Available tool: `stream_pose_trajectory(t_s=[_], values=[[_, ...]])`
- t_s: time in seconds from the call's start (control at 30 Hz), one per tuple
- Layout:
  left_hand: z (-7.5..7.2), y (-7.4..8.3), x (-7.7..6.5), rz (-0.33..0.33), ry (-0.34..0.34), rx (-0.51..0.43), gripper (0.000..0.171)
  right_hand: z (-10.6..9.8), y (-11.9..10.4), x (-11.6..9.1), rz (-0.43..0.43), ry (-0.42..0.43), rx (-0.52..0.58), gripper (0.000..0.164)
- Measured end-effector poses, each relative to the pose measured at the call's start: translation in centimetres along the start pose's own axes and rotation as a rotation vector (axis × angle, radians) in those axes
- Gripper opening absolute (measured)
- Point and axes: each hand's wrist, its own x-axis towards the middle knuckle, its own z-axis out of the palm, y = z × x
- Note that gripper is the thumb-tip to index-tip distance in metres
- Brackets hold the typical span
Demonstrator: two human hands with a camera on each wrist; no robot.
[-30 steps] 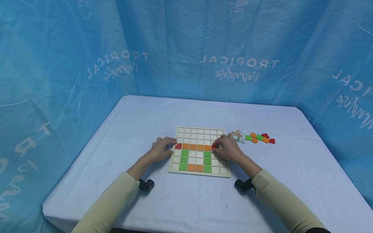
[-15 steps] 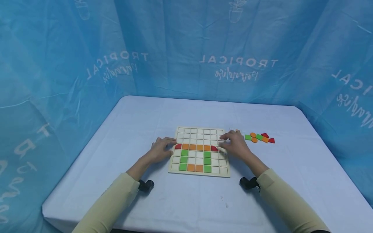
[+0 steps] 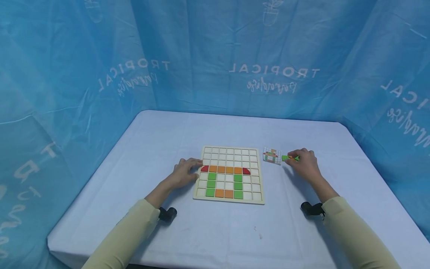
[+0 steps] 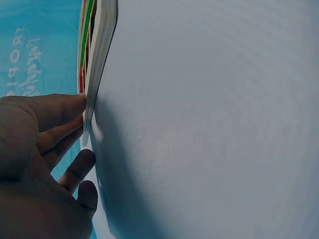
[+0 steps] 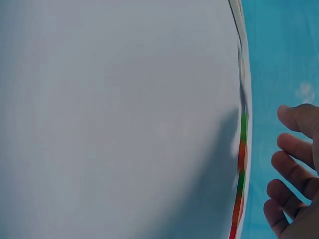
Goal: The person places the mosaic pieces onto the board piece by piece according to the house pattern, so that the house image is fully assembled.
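A pale board (image 3: 246, 186) with a square grid lies mid-table, bearing red, orange and green pieces in some of its cells. My left hand (image 3: 184, 173) rests at the board's left edge; the left wrist view shows its thumb touching the side of the board (image 4: 102, 45). To the right of the board, my right hand (image 3: 306, 162) is over the loose pieces, hiding most of them. A green square piece (image 3: 284, 158) shows by its fingertips. In the right wrist view the fingers of the right hand (image 5: 299, 174) are spread, apart from the row of coloured pieces (image 5: 241, 154).
A small patterned card (image 3: 272, 155) lies between the board and the loose pieces. White cloth (image 3: 215, 231) covers the table, and a blue printed curtain (image 3: 208, 48) hangs behind and at both sides.
My right hand has let go of the red piece at the row's right end. It has moved right, past the card, to the loose pieces. The left hand keeps its place.
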Motion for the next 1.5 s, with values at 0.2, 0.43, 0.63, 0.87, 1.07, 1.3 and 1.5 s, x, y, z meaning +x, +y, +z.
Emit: stream_pose_trajectory(t_s=[0.2, 0.43, 0.63, 0.87, 1.07, 1.3, 1.5], values=[[-0.2, 0.2, -0.1, -0.002, -0.003, -0.001, 0.047, -2.0, 3.1, -0.5, 0.112, 0.023, -0.018, 0.041], [-0.2, 0.3, -0.2, -0.014, 0.001, -0.002, 0.046, -3.3, 5.7, -0.8, 0.19, -0.029, -0.02, 0.047], [-0.1, 0.2, -0.2, -0.007, -0.001, -0.006, 0.047, -3.4, 6.7, -0.6, 0.235, -0.08, -0.033, 0.049], [-0.1, 0.1, -0.2, 0.013, 0.004, -0.002, 0.047, -3.3, 7.4, -0.2, 0.251, -0.122, -0.047, 0.049], [-0.2, 0.2, -0.3, 0.019, 0.004, -0.004, 0.046, -3.4, 7.8, -0.2, 0.239, -0.138, -0.042, 0.045], [-0.2, 0.2, -0.3, 0.015, 0.004, 0.004, 0.046, -3.2, 8.0, -0.3, 0.203, -0.117, -0.049, 0.039], [-0.1, 0.2, -0.3, 0.02, 0.011, 0.007, 0.046, -3.0, 8.1, -0.5, 0.175, -0.084, -0.067, 0.036]])
